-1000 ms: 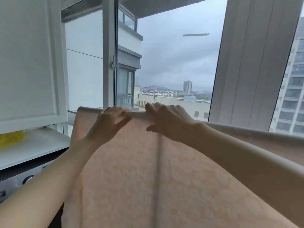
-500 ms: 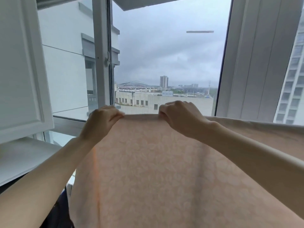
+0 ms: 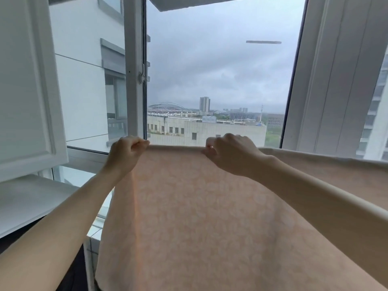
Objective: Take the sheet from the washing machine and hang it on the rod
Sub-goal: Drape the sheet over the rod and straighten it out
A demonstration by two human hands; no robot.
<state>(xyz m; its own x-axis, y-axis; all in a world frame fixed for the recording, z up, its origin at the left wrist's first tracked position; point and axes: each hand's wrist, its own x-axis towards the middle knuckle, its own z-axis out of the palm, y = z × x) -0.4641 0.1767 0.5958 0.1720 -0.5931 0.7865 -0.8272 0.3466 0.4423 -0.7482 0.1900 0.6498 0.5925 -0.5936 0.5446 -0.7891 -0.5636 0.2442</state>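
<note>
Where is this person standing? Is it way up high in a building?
Probably a laundry corner by a window, high up in an apartment block. Rooftops and a far-off tower lie below eye level. Both hands, left hand and right hand, hold up a pale pink sheet.

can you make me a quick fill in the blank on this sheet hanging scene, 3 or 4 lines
1. Both hands grip the top edge of the peach ____.
2. The left hand and the right hand each have fingers ____ round the sheet's edge.
3. Behind the sheet, the window shows an overcast ____.
4. The white cabinet door stands on the ____ side of the view.

Missing words: sheet; curled; sky; left
</note>
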